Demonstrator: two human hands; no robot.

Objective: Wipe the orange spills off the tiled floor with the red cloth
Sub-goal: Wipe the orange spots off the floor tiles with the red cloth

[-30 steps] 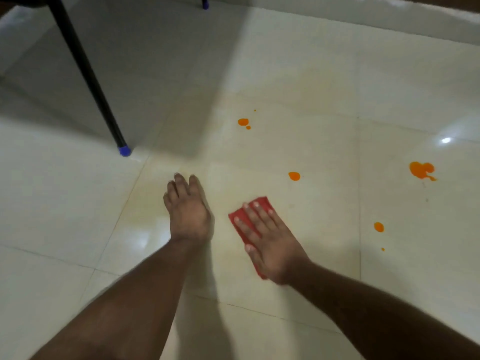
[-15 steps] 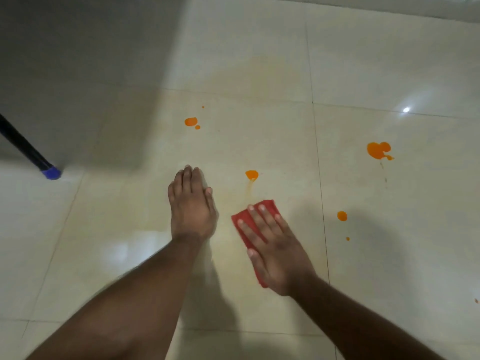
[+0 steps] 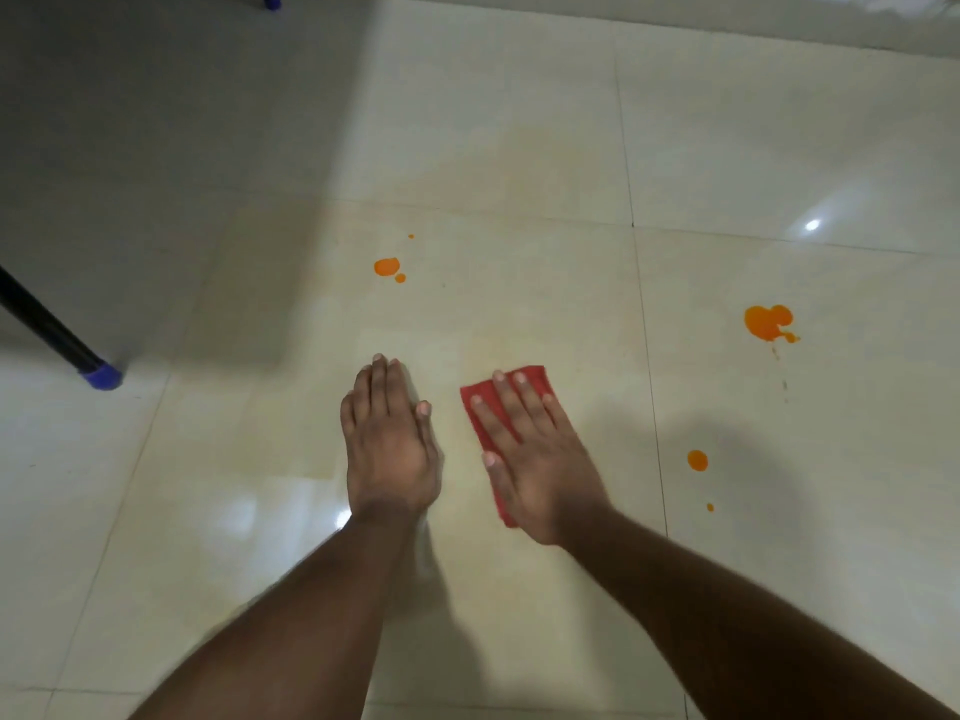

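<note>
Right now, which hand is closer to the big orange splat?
Right. The right hand, pressing the red cloth, lies nearer the big orange splat; the left hand rests flat beyond it.

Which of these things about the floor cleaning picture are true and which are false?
1. The right hand presses flat on the folded red cloth. True.
2. The left hand holds a sponge. False: it rests flat on the shiny cream tiled floor, holding nothing.
3. The biggest orange spill lies under the cloth. False: it sits uncovered, far to the cloth's right.
4. A round orange spot lies beyond the left hand's fingertips. True.
5. The black furniture leg has a blue tip. True.
6. The floor is spotless. False: several orange spills remain.
</note>
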